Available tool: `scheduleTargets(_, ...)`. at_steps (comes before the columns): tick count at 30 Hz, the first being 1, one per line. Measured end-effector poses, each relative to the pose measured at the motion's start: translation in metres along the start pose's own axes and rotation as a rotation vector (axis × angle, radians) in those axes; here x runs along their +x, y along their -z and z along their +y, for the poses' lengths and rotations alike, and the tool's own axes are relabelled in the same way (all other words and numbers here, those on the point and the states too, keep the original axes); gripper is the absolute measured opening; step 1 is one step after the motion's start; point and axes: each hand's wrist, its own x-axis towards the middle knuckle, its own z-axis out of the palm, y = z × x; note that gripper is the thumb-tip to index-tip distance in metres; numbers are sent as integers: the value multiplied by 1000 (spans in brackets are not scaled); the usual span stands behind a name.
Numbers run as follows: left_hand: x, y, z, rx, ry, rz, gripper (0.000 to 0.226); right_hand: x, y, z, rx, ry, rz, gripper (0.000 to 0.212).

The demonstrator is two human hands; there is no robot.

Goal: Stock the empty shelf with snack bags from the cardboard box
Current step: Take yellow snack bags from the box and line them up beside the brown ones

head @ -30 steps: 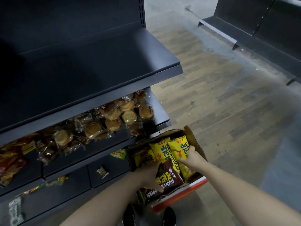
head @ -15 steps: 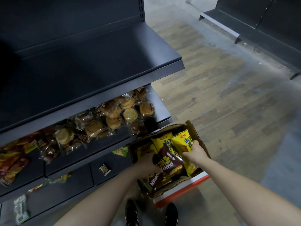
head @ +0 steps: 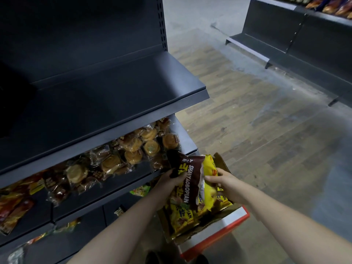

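Observation:
My left hand (head: 172, 179) grips a dark brown snack bag (head: 187, 180) and holds it above the cardboard box (head: 222, 162). Right beside it, my right hand (head: 222, 181) grips a yellow snack bag (head: 209, 168), also raised over the box. More yellow bags (head: 181, 219) lie inside the box below both hands. The empty dark shelf (head: 118, 88) spreads out above and to the left of the hands.
Wrapped pastries (head: 133, 149) fill the shelf below the empty one, with red and yellow packets (head: 13, 206) further left. The box sits on a red-edged cart (head: 215, 239). Wooden floor lies to the right, with another dark shelf unit (head: 297, 46) across the aisle.
Both hands have risen out of the box, the left lifting the brown bag, the right lifting a yellow bag. The view has tilted upward.

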Motion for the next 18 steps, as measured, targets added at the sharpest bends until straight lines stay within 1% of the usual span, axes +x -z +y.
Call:
scheduleTargets(2, -1, -6, 7, -105, 34, -46, 56, -7, -7, -8, 116, -20, -76, 28)
scheduleTargets(5, -1, -14, 22, -195, 61, -19, 64, -14, -17, -17, 198, -28, -134, 40)
scheduleTargets(7, -5, -21, 29, -151, 57, 37, 70, -19, -27, -24, 213, -56, -172, 48)
scheduleTargets(9, -12, -28, 38, -99, 44, 57, 73, -22, -38, -29, 230, -76, -215, 57)
scheduleTargets(11, -17, -37, 53, -49, 21, 54, 66, -25, -47, -32, 249, -70, -247, 65)
scheduleTargets(13, -24, -35, 60, 28, -26, 28, 54, -30, -50, -34, 249, -55, -274, 66)
scheduleTargets(14, -26, -33, 62, 53, -44, 31, 53, -33, -50, -36, 244, -48, -286, 66)
scheduleTargets(16, -31, -37, 66, 74, 17, -18, 66, -38, -50, -39, 212, -25, -296, 67)
scheduleTargets(18, -41, -32, 66, 156, 48, -59, 78, -41, -52, -44, 169, 13, -293, 63)
